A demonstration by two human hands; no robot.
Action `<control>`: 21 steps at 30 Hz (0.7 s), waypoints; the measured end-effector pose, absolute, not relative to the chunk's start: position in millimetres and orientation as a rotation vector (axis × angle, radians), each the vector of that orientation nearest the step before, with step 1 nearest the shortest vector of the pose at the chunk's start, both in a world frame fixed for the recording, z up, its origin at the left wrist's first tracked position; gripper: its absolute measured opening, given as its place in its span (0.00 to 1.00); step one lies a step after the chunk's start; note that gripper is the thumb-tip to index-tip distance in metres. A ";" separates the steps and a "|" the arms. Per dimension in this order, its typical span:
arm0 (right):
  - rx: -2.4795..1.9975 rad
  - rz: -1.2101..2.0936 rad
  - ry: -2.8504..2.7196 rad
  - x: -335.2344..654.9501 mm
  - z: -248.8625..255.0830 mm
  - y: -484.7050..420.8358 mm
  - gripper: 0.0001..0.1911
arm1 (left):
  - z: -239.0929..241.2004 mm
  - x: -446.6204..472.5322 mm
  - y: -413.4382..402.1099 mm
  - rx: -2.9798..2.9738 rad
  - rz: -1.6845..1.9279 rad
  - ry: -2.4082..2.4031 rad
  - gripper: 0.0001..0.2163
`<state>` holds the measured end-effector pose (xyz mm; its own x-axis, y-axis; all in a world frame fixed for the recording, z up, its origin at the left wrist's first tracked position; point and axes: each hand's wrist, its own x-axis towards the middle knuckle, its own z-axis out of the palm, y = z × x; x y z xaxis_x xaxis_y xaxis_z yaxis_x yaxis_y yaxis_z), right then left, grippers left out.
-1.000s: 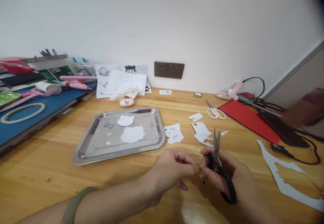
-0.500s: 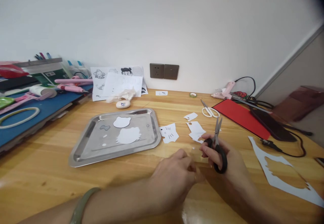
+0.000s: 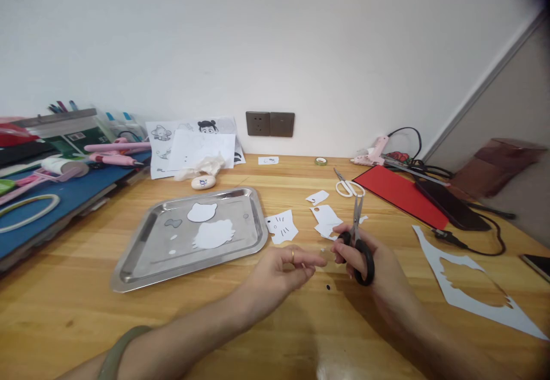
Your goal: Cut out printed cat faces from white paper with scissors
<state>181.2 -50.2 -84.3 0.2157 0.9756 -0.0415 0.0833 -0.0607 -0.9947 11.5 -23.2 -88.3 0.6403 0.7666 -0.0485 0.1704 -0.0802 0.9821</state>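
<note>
My right hand [image 3: 369, 254] holds black-handled scissors [image 3: 357, 236], their blades pointing up and only slightly parted. To its left, my left hand [image 3: 286, 271], with a ring on one finger, has its fingers stretched out and nothing visible in them. A tiny black paper dot [image 3: 328, 287] lies on the table just below its fingertips. Beyond the hands lie white paper scraps [image 3: 325, 217] and a piece of paper with whisker lines [image 3: 282, 226]. The metal tray [image 3: 148, 274] carries a white cat-head cutout [image 3: 201, 212], a white paper shape [image 3: 213, 234], a grey bow-shaped piece [image 3: 173, 223] and small white ovals.
White-handled scissors [image 3: 349, 188], a tape roll [image 3: 320, 161], red sheet [image 3: 399, 195] and pink glue gun [image 3: 373, 152] lie at the back right. A cut-out paper frame [image 3: 455, 297] is at right. Printed drawings [image 3: 161, 145] lean against the wall; a blue board [image 3: 86, 188] with tools stands left.
My left hand has turned and straightened its fingers, and the black dot now shows on the table. My right hand still holds the scissors. The whole view has shifted slightly.
</note>
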 end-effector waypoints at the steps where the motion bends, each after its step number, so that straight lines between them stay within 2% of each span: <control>1: -1.410 1.039 -1.086 181.2 -84.3 -50.1 0.12 | -88.9 11.9 -21.6 1.523 0.600 0.795 0.12; 4: -1.410 1.034 -1.083 181.6 -84.6 -49.1 0.12 | -88.2 12.5 -24.2 1.513 0.629 0.731 0.10; 7: -1.398 1.039 -1.089 182.2 -85.3 -48.3 0.11 | -81.7 10.3 -33.7 1.765 0.582 0.674 0.11; 12: -1.394 1.054 -1.099 182.7 -84.9 -48.5 0.11 | -78.6 5.5 -41.8 2.573 0.365 0.554 0.25; 14: -1.396 1.055 -1.095 182.7 -84.5 -48.7 0.11 | -83.4 5.5 -41.8 2.744 0.286 0.488 0.27; 17: -1.394 1.064 -1.085 182.4 -83.8 -48.9 0.11 | -89.9 6.0 -41.5 2.817 0.254 0.479 0.26; 21: -1.390 1.070 -1.076 181.7 -82.5 -49.3 0.12 | -91.5 3.9 -40.9 2.620 0.391 0.531 0.29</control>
<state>181.7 -49.3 -82.5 0.2015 0.9780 -0.0537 0.0587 -0.0668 -0.9960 3.9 -40.9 -91.5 0.8865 0.4245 0.1839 0.3012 -0.8314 0.4670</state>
